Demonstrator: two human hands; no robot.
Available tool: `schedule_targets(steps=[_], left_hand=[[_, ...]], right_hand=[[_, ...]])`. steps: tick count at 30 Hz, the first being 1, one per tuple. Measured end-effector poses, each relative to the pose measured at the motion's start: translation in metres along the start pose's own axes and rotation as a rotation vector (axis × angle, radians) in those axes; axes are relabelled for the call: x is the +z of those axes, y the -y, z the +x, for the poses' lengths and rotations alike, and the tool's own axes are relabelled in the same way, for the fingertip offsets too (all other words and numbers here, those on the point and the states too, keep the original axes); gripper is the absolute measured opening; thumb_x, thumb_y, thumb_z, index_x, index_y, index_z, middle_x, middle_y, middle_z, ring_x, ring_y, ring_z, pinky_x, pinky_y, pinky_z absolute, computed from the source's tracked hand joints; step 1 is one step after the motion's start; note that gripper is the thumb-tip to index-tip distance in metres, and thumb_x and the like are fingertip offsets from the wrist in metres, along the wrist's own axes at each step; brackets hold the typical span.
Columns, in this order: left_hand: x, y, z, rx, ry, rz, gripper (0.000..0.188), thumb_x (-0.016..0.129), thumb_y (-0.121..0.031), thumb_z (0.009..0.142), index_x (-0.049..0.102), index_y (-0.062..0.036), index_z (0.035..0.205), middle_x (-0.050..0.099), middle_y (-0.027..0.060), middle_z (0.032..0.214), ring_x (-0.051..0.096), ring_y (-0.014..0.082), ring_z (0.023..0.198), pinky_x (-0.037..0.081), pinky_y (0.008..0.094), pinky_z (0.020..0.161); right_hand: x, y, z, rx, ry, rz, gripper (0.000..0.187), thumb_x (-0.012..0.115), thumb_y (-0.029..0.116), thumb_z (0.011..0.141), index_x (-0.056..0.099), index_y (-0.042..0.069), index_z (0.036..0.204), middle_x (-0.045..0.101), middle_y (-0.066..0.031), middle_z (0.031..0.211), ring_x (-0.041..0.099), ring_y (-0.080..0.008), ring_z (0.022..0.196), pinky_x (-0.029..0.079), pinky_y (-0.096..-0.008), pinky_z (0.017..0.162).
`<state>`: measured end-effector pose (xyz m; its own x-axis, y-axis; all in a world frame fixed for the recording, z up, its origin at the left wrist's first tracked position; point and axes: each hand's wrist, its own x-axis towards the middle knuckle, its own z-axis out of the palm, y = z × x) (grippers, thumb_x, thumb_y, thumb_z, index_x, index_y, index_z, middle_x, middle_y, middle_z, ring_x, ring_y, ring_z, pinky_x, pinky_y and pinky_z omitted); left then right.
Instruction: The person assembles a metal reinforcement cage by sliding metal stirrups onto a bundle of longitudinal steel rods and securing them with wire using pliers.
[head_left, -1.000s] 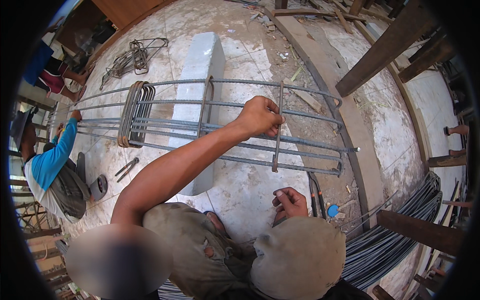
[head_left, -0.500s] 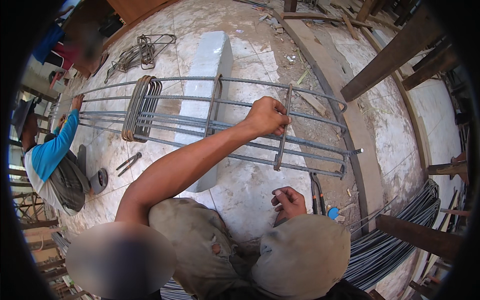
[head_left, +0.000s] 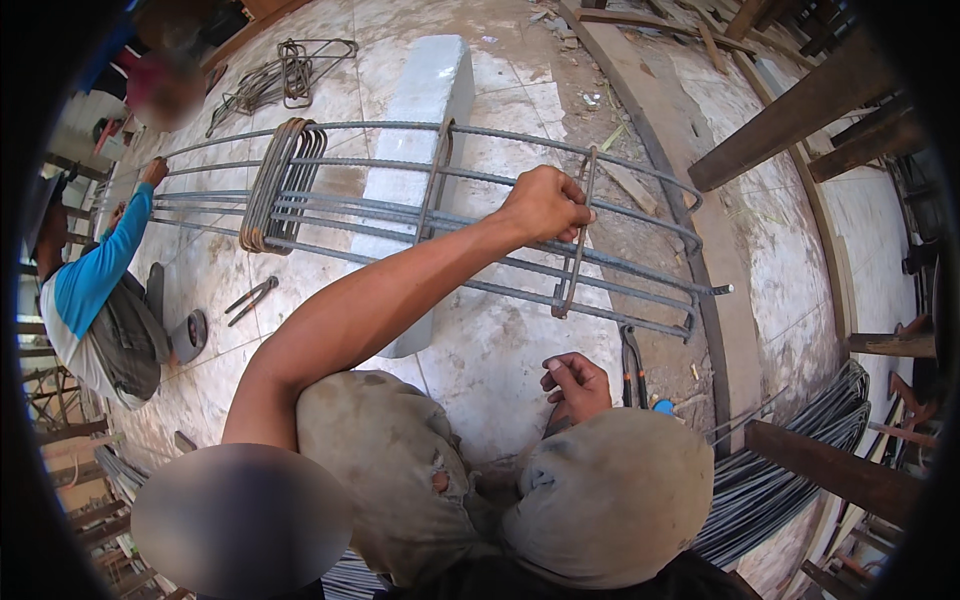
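1. Floor [head_left: 480,380]: pale, stained tiles, with a strip of dirt and rubble toward the right.
2. Long frame of bars [head_left: 375,206]: grey, ridged steel, running left to right across the floor in front of the wearer. Most right-hand ends bend into hooks; one is straight, with a bright cut tip.
3. Bundle of rods [head_left: 770,495]: dark and slender, on the ground at lower right.
4. Co-worker in blue sleeves [head_left: 105,290]: low down at far left, one hand at the bars.
5. Block [head_left: 420,85]: long, white, rough-faced, with the bars crossing over it.
6. Bunch of rings [head_left: 268,190]: brownish bent steel, packed side by side around the bars, left of the block.
7. Single ring [head_left: 576,275]: thin, rust-brown, narrow and long-sided, set crosswise near the bars' right end. The left hand [head_left: 550,205] pinches its side, thumb and fingers closed on the metal.
8. Pliers [head_left: 632,365]: dark, orange on the handles, just beside the right hand.
9. Right hand [head_left: 578,387]: above the wearer's right knee [head_left: 610,490], fingers loosely curled toward the thumb; whether it holds anything, I cannot tell.
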<state>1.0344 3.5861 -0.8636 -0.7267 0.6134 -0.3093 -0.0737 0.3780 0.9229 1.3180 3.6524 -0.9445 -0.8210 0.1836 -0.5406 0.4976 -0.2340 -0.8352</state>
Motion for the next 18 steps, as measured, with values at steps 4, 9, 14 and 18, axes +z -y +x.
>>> schedule_targets(steps=[4, 9, 14, 18], left_hand=[[-0.027, 0.002, -0.01, 0.237, -0.177, 0.284, 0.04, 0.081, -0.027, 0.083, 0.075, 0.0054, 0.106, 0.077, 0.0204, 0.09, 0.076, 0.0249, 0.076, 0.06, 0.0355, 0.073], [-0.09, -0.029, -0.039, 0.343, -0.429, 0.241, 0.038, 0.078, -0.03, 0.087, 0.076, -0.0004, 0.111, 0.078, 0.0177, 0.099, 0.076, 0.0245, 0.092, 0.058, 0.033, 0.081], [-0.21, 0.012, -0.091, 0.421, -1.079, 0.448, 0.035, 0.076, -0.025, 0.086, 0.077, -0.0024, 0.113, 0.076, 0.0197, 0.104, 0.074, 0.0282, 0.094, 0.057, 0.0376, 0.085], [-0.277, 0.103, -0.145, 0.034, -1.347, 0.898, 0.03, 0.076, -0.024, 0.086, 0.074, -0.0065, 0.11, 0.068, 0.016, 0.107, 0.063, 0.0369, 0.106, 0.052, 0.0485, 0.093]], right_hand=[[0.002, -0.01, 0.001, 0.012, -0.027, 0.029, 0.027, 0.069, 0.027, 0.099, 0.07, 0.002, 0.109, 0.071, -0.0067, 0.086, 0.067, -0.0139, 0.079, 0.054, -0.0304, 0.068], [-0.012, -0.014, 0.005, 0.007, -0.04, 0.018, 0.026, 0.068, 0.026, 0.1, 0.07, 0.002, 0.107, 0.07, -0.0078, 0.084, 0.067, -0.0153, 0.076, 0.055, -0.0296, 0.064], [-0.003, -0.013, 0.002, 0.005, -0.076, 0.011, 0.023, 0.066, 0.025, 0.101, 0.069, 0.002, 0.105, 0.069, -0.0076, 0.083, 0.067, -0.0154, 0.075, 0.055, -0.0294, 0.063], [-0.013, -0.027, 0.005, 0.025, -0.063, 0.016, 0.023, 0.067, 0.025, 0.101, 0.069, 0.003, 0.104, 0.069, -0.0073, 0.082, 0.068, -0.0157, 0.073, 0.055, -0.0293, 0.06]])
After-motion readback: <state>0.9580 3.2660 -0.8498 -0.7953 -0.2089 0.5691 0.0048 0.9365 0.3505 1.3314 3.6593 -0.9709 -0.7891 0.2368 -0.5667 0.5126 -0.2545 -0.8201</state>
